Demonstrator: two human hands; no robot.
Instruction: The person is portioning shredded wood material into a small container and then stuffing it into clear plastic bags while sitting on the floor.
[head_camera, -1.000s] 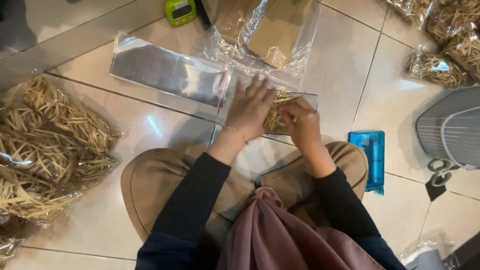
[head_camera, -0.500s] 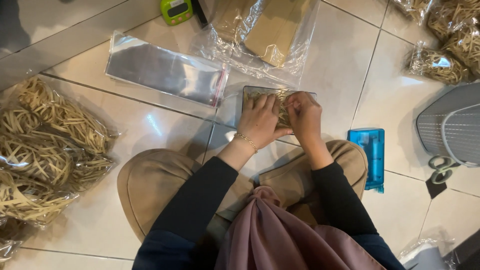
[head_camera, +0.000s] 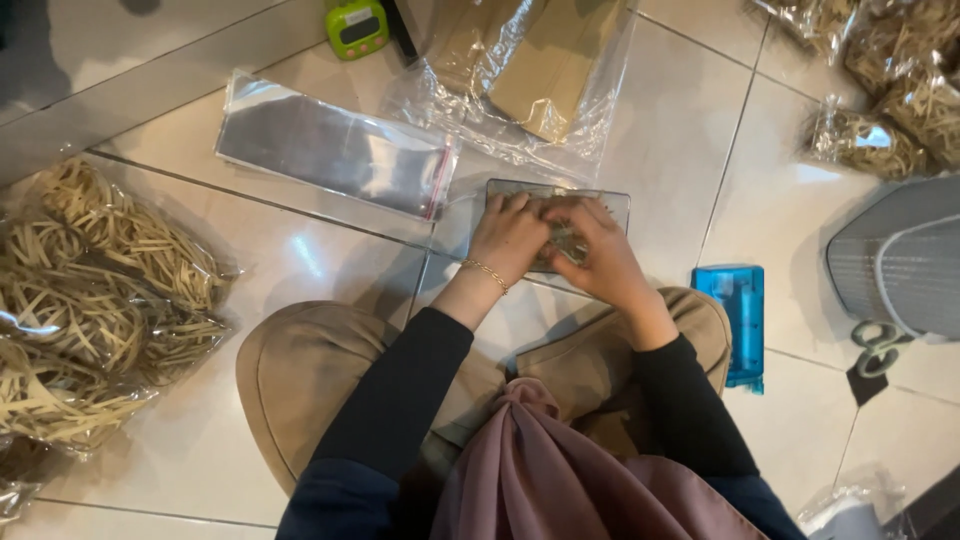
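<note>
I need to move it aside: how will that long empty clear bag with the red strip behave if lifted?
The empty clear bag lies flat and thin, so it is probably floppy and very light. Its glossy film looks slippery on the tile floor.

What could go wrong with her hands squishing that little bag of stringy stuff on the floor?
The small clear bag looks stuffed with tan strips, and both the left hand and the right hand press on it, so thin plastic might split or strips might poke out of an open end. The flat stack of empty clear bags lies right beside it on the glossy floor tiles, so an elbow or sleeve could perhaps slide it away.
</note>
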